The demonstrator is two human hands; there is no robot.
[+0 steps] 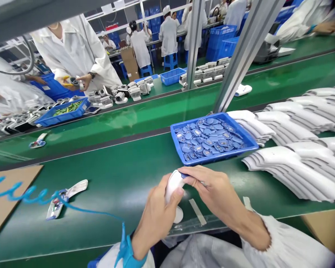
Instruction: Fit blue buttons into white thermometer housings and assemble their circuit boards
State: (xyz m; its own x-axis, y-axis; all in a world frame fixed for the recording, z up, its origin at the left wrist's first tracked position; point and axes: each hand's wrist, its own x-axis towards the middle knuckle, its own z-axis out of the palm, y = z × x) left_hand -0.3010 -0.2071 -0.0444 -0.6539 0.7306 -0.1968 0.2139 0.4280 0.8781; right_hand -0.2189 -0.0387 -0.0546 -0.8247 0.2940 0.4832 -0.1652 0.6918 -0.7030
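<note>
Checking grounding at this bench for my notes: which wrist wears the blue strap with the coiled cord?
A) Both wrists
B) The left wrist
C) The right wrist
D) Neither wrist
B. The blue strap sits at the left hand, which grips a white plastic housing, and its coiled blue cord runs across the green bench.

Bright even light; glare on green belt (106,124); edges bowed.

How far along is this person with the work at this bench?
Stacked white casings at right may be finished, though I cannot be sure. In hand: a white plastic casing, held by the left hand and right hand. Remaining: a blue tray heaped with small blue parts.
</note>
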